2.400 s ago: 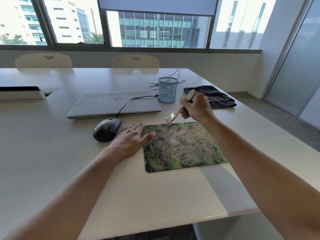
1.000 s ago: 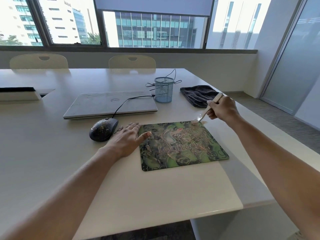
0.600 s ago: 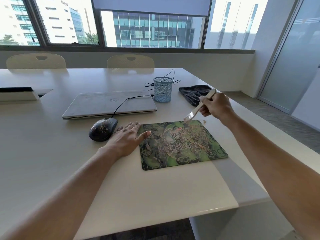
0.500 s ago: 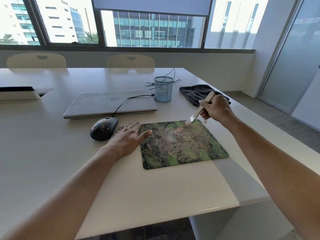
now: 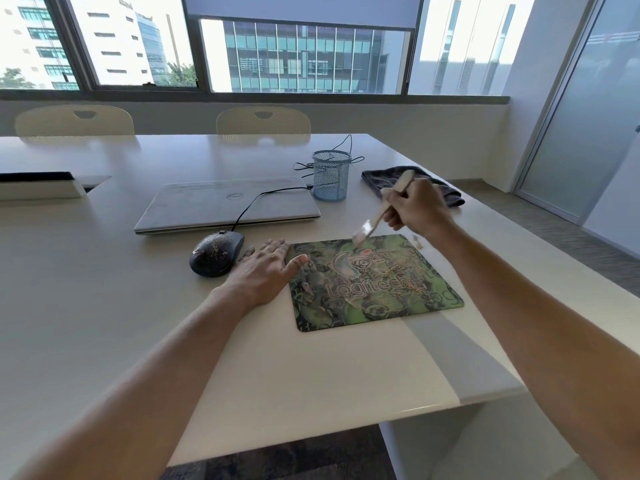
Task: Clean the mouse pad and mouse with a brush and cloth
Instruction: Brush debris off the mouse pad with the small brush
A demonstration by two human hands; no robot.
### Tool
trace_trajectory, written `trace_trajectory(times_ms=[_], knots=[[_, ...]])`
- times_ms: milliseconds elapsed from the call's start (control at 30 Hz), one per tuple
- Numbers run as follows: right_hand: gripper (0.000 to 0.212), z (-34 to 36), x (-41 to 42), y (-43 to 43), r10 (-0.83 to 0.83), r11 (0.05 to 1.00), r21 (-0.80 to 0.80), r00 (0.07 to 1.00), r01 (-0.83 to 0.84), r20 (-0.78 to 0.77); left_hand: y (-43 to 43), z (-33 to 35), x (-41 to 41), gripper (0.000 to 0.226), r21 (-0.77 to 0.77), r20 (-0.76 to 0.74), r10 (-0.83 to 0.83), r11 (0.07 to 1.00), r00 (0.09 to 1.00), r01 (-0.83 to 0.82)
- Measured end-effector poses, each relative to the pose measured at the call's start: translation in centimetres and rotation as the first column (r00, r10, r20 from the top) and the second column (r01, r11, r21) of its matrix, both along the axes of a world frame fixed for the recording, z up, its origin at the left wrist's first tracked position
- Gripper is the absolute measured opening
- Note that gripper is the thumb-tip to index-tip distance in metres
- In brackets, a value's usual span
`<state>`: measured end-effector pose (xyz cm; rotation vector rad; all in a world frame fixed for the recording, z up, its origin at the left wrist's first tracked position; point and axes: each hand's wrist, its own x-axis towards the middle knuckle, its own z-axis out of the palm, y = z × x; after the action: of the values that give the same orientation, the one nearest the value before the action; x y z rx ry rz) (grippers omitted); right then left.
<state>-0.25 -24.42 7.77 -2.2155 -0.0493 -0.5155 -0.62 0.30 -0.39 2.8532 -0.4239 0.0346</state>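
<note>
The right grip [image 5: 415,209] clasps the brush [image 5: 372,223], its bristles at the pad's [image 5: 374,289] far edge. The left grip [image 5: 266,271] lies flat, fingers straight, thumb on the pad's left edge, just right of the mouse [image 5: 216,254]. The cloth [image 5: 379,180] lies far right on the bench [image 5: 311,368].

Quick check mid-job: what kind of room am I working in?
Most likely an office meeting room: a long white conference table with chairs along its far side, a closed Dell laptop, and wide windows facing office towers.
</note>
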Motion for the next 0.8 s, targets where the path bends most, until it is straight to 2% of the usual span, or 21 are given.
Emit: trace_trajectory(times_ms=[133,200,333,533,600,667,800], knots=[[0.029,-0.8,-0.3,3.8,0.124,0.983,0.141,0.99,-0.114,-0.062,0.1,-0.2,0.1,0.068,-0.003,-0.001,-0.004,1.0,1.0,0.004],[0.029,-1.2,-0.4,4.4,0.129,0.983,0.145,0.987,-0.115,-0.092,0.1,-0.2,0.2,0.068,-0.004,0.0,-0.004,1.0,1.0,0.004],[0.029,-1.5,-0.6,2.5,0.062,0.997,0.062,0.992,-0.055,-0.114,0.1,-0.2,0.2,0.066,-0.015,0.0,-0.008,1.0,1.0,0.008],[0.03,-0.3,-1.0,-2.1,-0.11,0.978,-0.184,0.993,0.099,-0.05,0.1,-0.1,0.2,0.064,-0.005,0.002,-0.012,1.0,1.0,0.012],[0.03,0.0,-1.1,-2.2,-0.118,0.969,-0.219,0.993,0.112,-0.014,0.0,-0.1,0.1,0.065,-0.005,0.006,-0.01,1.0,1.0,0.01],[0.03,0.2,-1.2,-1.2,-0.086,0.977,-0.196,0.996,0.085,0.004,-0.1,0.0,0.1,0.065,-0.004,0.011,-0.014,1.0,1.0,0.014],[0.029,-0.1,-1.3,2.2,0.036,0.999,-0.007,0.999,-0.036,-0.008,-0.1,0.0,-0.2,0.066,-0.019,-0.009,-0.015,1.0,1.0,0.014]])
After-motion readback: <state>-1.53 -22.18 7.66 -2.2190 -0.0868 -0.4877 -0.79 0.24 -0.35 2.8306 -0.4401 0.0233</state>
